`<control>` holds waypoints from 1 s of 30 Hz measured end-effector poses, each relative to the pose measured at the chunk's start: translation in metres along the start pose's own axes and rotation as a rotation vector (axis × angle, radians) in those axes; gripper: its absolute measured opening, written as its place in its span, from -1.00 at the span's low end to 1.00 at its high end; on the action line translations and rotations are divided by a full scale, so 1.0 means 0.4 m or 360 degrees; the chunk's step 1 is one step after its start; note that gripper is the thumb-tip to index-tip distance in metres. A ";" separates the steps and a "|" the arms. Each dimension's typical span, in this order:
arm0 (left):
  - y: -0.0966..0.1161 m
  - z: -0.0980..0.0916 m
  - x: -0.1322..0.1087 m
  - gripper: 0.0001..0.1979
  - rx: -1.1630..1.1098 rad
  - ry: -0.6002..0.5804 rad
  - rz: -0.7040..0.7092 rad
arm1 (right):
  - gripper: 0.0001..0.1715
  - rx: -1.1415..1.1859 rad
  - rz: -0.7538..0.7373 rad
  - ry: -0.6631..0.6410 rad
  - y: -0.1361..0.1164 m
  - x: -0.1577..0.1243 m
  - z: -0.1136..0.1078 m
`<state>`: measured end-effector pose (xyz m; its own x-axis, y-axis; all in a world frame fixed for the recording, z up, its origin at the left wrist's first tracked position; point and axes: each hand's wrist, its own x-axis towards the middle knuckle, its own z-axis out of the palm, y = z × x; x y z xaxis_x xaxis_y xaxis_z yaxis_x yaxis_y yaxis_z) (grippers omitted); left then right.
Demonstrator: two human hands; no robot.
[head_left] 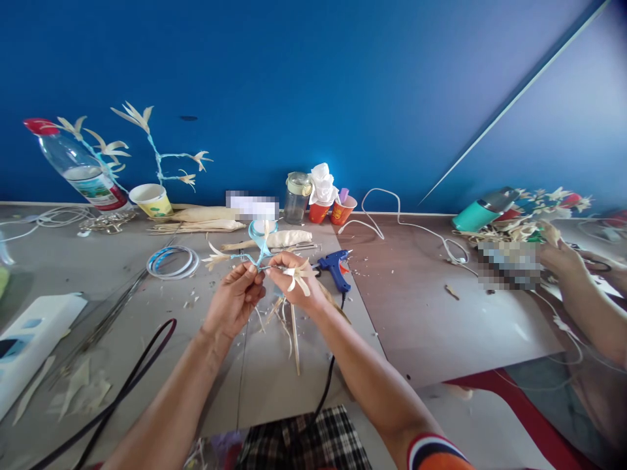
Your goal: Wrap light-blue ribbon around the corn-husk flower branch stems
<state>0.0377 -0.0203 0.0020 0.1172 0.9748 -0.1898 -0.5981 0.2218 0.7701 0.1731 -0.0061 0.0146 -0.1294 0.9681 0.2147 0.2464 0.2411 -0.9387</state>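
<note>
My left hand (240, 285) pinches the light-blue wrapped stem of an artificial flower branch (262, 249) between thumb and fingers. Pale petals like dried husk spread from a flower (215, 256) at its left end. Close on the right, my right hand (298, 284) is closed on the same branch near the joint, fingertips almost touching the left ones. Another pale flower (296, 277) shows in front of that hand; its stem is partly hidden by the fingers. Behind the branch sits a roll of light-blue tape (257, 228). A blue glue gun (336, 269) lies to the right of my hands.
Finished-looking flower branches (159, 156) stand in a paper cup (151, 199) beside a tilted bottle (88, 173). Coiled tape rings (172, 262), wires (115, 307), a power strip (36, 346) and a black cable (122, 391) lie left. At right, another person's hand (558, 258) works near husks.
</note>
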 end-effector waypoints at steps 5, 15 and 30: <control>0.003 0.007 -0.004 -0.73 0.0066 0.0016 -0.0026 | -0.82 -0.0182 -0.0068 0.0043 -0.014 -0.002 -0.010; 0.012 0.016 -0.009 -0.72 0.0107 0.0028 -0.0024 | -0.83 -0.0119 -0.0059 0.0051 -0.003 0.002 -0.010; -0.024 -0.001 0.004 -0.90 0.1072 0.0345 0.0719 | -0.82 -0.0061 0.0033 0.0177 0.028 0.020 -0.005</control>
<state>0.0432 -0.0208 -0.0060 -0.2160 0.9625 0.1642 0.0584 -0.1551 0.9862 0.1766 0.0047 0.0064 -0.0169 0.9739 0.2262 0.2850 0.2216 -0.9326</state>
